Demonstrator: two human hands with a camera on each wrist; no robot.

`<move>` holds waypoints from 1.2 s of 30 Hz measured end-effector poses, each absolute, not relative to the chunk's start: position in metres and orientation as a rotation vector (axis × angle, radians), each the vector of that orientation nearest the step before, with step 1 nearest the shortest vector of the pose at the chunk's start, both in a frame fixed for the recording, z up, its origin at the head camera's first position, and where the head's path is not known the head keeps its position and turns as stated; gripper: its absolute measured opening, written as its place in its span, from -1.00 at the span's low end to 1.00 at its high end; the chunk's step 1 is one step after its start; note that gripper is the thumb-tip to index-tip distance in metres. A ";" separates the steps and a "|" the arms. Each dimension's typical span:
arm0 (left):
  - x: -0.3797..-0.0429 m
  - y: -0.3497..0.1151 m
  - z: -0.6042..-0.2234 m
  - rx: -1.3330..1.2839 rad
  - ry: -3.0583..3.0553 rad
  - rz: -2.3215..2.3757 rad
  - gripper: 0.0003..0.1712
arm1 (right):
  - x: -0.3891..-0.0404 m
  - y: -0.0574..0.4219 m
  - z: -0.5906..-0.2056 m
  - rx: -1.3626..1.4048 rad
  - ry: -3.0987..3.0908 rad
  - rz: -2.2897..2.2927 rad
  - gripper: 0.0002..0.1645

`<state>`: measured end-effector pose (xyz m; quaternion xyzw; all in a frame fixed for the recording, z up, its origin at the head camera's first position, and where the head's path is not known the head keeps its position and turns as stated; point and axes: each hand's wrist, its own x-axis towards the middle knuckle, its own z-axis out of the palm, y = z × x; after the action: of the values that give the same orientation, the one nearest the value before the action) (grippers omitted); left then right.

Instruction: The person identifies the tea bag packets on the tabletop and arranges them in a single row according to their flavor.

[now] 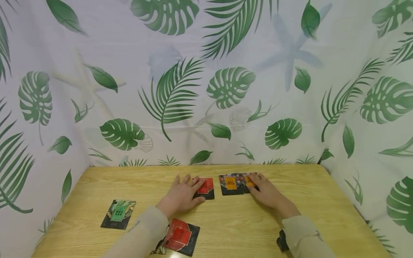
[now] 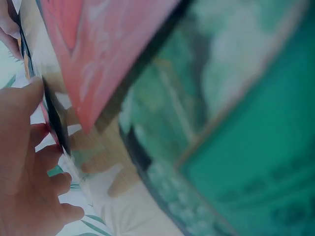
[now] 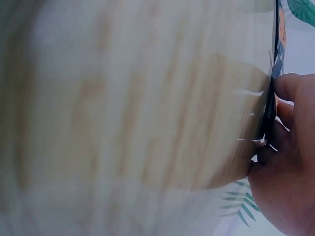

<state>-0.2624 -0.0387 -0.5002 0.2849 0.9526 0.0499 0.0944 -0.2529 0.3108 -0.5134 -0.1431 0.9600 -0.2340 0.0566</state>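
My left hand [image 1: 182, 195] rests on a flat red-and-black packet [image 1: 208, 184] near the middle of the table, its fingers spread over the left part. To the right, two packets with orange labels lie side by side, edges meeting or overlapping. The left one [image 1: 230, 184] is uncovered. On the right one [image 1: 246, 184] rests my right hand [image 1: 267, 191], hiding its right side. In the left wrist view, the left hand [image 2: 24, 167] touches the packet's dark edge [image 2: 56, 123]. The right wrist view shows the right thumb and fingers [image 3: 288, 88] at a packet's dark edge [image 3: 269, 113].
Another red-and-black packet [image 1: 182, 236] lies near the front, beside my left sleeve, partly over a greenish packet [image 1: 159, 248] that the sleeve mostly hides. A green-labelled packet [image 1: 118, 214] lies at the left of the wooden table [image 1: 238, 229]. Leaf-printed cloth [image 1: 193, 143] encloses the back and sides.
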 end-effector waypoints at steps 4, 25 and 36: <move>-0.264 -0.033 -0.502 0.810 2.820 0.205 -0.15 | -0.253 0.311 -0.516 -0.426 2.910 -0.722 -0.26; -0.264 -0.011 -0.502 0.762 2.850 0.201 -0.18 | -0.253 0.311 -0.515 -0.454 2.928 -0.724 -0.28; -0.268 -0.006 -0.506 0.758 2.876 0.178 -0.17 | -0.255 0.311 -0.519 -0.446 2.927 -0.720 -0.27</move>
<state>-0.2683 -0.0057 -0.5057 0.2534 0.9621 0.0596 0.0808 -0.2552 0.3115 -0.5188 -0.1463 0.9595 -0.2362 0.0472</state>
